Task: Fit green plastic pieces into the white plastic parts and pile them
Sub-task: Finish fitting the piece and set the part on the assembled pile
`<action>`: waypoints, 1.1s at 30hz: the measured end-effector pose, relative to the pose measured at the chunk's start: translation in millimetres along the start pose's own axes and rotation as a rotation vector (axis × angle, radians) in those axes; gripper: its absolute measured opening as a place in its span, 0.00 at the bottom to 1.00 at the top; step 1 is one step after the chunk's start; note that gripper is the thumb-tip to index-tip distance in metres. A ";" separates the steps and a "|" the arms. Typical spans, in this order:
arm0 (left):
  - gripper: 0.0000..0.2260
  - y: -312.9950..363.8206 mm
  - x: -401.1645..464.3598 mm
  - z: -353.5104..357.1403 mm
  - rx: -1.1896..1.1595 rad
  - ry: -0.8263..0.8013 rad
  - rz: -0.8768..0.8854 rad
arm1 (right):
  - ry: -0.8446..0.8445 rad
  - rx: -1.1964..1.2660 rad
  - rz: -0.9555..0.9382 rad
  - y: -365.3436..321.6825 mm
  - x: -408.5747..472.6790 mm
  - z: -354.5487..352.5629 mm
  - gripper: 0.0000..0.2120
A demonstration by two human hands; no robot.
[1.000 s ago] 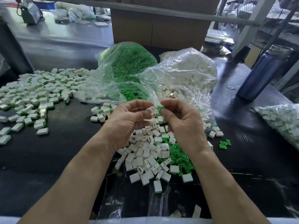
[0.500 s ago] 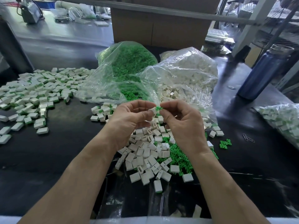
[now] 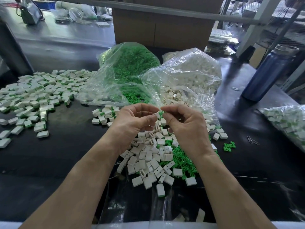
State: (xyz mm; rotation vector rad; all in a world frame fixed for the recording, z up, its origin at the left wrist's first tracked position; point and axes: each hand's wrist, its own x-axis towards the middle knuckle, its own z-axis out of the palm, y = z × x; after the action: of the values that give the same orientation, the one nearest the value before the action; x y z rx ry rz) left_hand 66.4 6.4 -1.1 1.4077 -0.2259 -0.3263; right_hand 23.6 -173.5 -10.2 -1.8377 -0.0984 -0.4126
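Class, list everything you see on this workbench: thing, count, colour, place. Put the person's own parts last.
Finished pile: many, white with green, far left.
Bag of green pieces: one, clear, centre back.
Bag of white parts: one, clear, right of it.
Loose white parts: many, below the hands.
Loose green pieces: many, beside those.
Bag of finished parts: one, right edge.
Bottle: one, blue, right back.
Cardboard box: one, brown, back.
Paper clip: one, right.
Left hand: pinches a white part.
Right hand: pinches a green piece.

I see a dark glossy table (image 3: pixel 49 162), a cardboard box (image 3: pixel 161 30) behind, and a metal shelf frame (image 3: pixel 257 22) at right.
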 end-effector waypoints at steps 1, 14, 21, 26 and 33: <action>0.12 -0.2 -0.2 0.3 -0.002 -0.007 0.000 | 0.001 -0.002 0.004 0.3 0.4 -0.4 0.08; 0.17 -1.7 -3.1 8.5 0.065 -0.053 0.124 | 0.076 0.124 0.050 0.1 1.9 -1.2 0.08; 0.13 -3.2 -2.9 9.5 0.145 -0.011 0.209 | 0.060 0.165 0.065 0.7 0.6 -2.7 0.04; 0.13 -3.9 -3.9 13.9 0.160 0.002 0.281 | 0.066 0.177 0.061 0.5 -0.5 -2.1 0.05; 0.12 -6.8 -1.7 12.9 0.173 0.015 0.306 | 0.050 0.230 0.112 0.6 -1.6 -1.0 0.04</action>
State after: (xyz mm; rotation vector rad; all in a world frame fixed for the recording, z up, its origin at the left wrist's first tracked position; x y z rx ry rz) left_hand 59.8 -5.8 -5.8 1.5194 -0.4604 -0.0445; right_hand 22.0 -174.4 -11.0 -1.5968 -0.0080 -0.3533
